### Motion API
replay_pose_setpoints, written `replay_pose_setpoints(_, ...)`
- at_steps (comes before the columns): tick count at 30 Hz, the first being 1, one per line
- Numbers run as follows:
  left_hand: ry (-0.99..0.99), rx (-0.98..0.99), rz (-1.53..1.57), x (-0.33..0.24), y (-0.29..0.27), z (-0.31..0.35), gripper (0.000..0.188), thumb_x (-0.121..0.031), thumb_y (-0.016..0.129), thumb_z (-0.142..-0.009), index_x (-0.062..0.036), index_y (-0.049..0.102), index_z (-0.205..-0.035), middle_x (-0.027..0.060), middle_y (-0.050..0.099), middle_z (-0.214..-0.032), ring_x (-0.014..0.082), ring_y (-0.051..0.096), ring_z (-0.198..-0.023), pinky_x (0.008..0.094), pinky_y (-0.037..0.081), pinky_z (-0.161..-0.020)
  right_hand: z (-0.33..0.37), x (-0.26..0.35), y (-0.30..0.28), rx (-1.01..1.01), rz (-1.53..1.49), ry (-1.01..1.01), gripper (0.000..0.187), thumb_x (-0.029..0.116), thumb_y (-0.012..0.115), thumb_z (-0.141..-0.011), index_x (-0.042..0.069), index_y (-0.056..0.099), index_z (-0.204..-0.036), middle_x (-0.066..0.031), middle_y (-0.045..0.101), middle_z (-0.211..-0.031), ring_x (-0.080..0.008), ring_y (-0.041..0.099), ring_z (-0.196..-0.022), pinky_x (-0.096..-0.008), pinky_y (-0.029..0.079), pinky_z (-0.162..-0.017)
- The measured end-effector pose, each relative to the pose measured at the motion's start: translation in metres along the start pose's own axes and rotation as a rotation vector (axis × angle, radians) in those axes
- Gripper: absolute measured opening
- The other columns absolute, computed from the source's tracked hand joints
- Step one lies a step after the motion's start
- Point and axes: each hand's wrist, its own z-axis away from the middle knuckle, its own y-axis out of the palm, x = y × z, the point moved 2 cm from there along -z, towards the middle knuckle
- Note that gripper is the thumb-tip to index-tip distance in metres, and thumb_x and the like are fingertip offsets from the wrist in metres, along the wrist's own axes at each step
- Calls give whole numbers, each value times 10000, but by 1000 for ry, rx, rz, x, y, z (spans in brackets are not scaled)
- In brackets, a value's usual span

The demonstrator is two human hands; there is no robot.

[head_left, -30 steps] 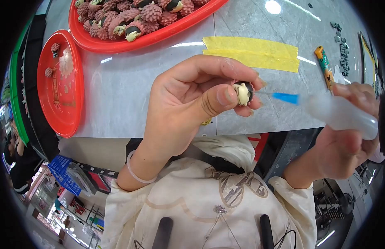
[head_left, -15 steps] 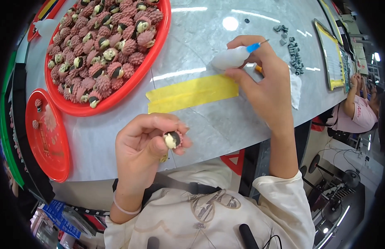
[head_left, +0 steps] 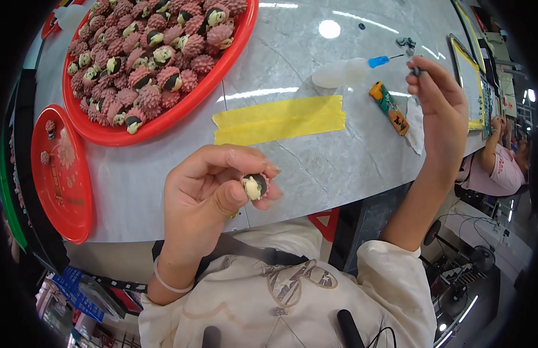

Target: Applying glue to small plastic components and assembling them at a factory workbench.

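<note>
My left hand (head_left: 202, 194) pinches a small figurine head (head_left: 255, 187) above the table's near edge. The head has a cream face, a dark cap-like part and a pink bumpy back. At the right, my raised right hand (head_left: 442, 101) has a small dark grey piece (head_left: 416, 71) between thumb and fingertips. More little grey pieces (head_left: 406, 42) lie just beyond it, partly hidden by the hand. A translucent squeeze bottle (head_left: 340, 73) with a blue needle tip lies on its side, left of my right hand, untouched.
A big red tray (head_left: 164, 129) at the far left is heaped with similar pink heads. Nearer stands a smaller red plate (head_left: 78, 223) with a few pieces. Yellow tape (head_left: 280, 120) crosses the tabletop. A patterned lighter-shaped object (head_left: 390, 109) and white tissue (head_left: 415, 126) lie at the right.
My right hand has let go of the squeeze bottle, moved right and taken hold of a grey piece. My left hand keeps the figurine head, almost unmoved.
</note>
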Motion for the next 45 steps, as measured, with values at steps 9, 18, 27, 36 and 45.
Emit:
replay_pose_setpoints(9,23,34,-41,1,-2,0,315,-207,568,-761,28,467,-946,164,507,-922,178,550,-719,214,449,-590,51,-1,43,326,-503,112,236,115,535,-774,-41,498,-948,-170,529,-859,-107,512,-594,-173,415,-485)
replay_pose_setpoints(18,-3,38,-74,1,-1,1,386,-290,590,-739,4,450,-948,135,507,-897,154,543,-686,175,441,-544,75,13,87,387,-195,-125,229,109,589,-733,-28,485,-883,-181,497,-820,-126,491,-541,-163,405,-419)
replay_pose_setpoints(27,58,-32,-81,2,-2,3,364,-246,638,-702,0,469,-911,102,518,-871,151,531,-790,212,459,-636,85,17,107,332,82,-600,293,41,679,-595,-51,506,-814,-173,548,-730,-202,562,-620,-228,453,-549)
replay_pose_setpoints(36,189,-60,-201,5,-4,5,307,-185,657,-666,-2,504,-861,98,534,-786,128,524,-718,199,418,-635,92,24,112,252,248,-618,233,-4,655,-601,-60,527,-787,-184,557,-718,-195,569,-591,-208,446,-477)
replay_pose_setpoints(45,256,-64,-355,-3,-1,2,288,-161,644,-688,13,517,-881,100,547,-808,88,477,-636,193,389,-569,88,19,117,243,192,-568,192,-3,625,-652,-57,544,-818,-167,543,-723,-178,551,-606,-207,444,-495)
